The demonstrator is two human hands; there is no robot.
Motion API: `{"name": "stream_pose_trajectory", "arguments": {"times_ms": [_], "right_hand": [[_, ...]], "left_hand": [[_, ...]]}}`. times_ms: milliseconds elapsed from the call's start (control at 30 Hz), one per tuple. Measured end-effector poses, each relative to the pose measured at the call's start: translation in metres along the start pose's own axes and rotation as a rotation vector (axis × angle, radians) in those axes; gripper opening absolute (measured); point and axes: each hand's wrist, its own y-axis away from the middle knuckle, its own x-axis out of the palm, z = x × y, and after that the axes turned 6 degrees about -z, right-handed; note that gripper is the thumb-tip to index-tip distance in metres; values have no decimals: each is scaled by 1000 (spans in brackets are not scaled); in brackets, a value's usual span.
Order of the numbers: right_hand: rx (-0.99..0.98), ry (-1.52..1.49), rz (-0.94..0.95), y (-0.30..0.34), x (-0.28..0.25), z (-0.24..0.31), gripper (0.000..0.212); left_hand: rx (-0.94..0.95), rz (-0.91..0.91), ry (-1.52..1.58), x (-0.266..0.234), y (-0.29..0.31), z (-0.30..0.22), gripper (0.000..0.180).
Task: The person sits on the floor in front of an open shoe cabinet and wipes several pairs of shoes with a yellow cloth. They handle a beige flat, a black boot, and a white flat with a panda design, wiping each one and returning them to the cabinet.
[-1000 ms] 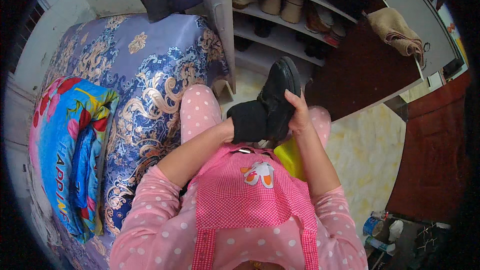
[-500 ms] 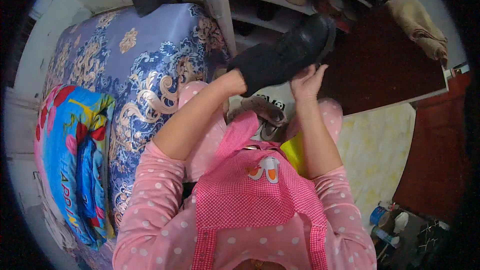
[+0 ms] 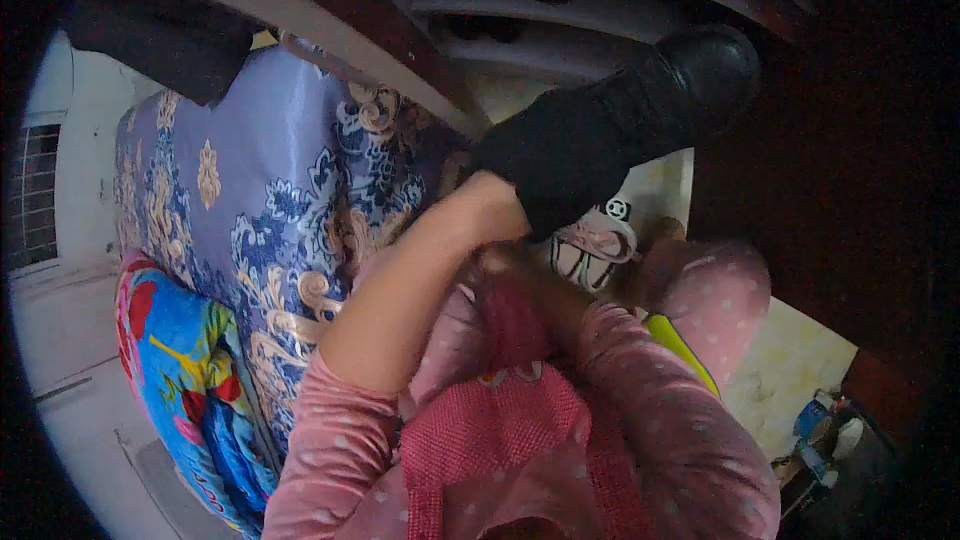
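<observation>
A black boot (image 3: 620, 120) with a shiny toe is held up in front of me, its toe pointing to the far right. My left hand (image 3: 497, 208) is at the boot's opening, with its fingers hidden inside the shaft, and it carries the boot. Just below the left wrist, my right hand (image 3: 503, 265) is dark and smeared by motion. It is close to the bunched pink checked apron (image 3: 500, 420) on my lap; whether it grips the cloth cannot be made out. Beyond the hands, pinkish footwear with a panda face (image 3: 597, 238) shows low down between my knees.
A shelf rack (image 3: 520, 20) with shoes stands at the far side, beside a dark brown panel (image 3: 800, 170). To the left is a bed with a blue patterned cover (image 3: 270, 160) and a folded colourful blanket (image 3: 190, 370). Small items (image 3: 825, 430) lie at the lower right.
My right hand has left the boot's sole and drawn back toward my lap, under the left wrist. The boot stays on my left hand. The view has shifted and turned.
</observation>
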Motion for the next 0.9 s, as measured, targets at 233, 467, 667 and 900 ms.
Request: {"name": "stream_pose_trajectory", "arguments": {"times_ms": [233,467,667,900], "right_hand": [[-22,281,49,-25,28,-11,31],[-52,350,82,-30,25,-18,34],[-73,387,95,-32,27,-17,37],[-98,453,103,-40,23,-19,40]], "left_hand": [[-160,-89,85,-7,-13,-3,18],[-290,-145,207,-3,-19,-10,16],[-281,-104,337,-11,-16,-18,18],[-276,-177,357,-8,-17,-19,21]]}}
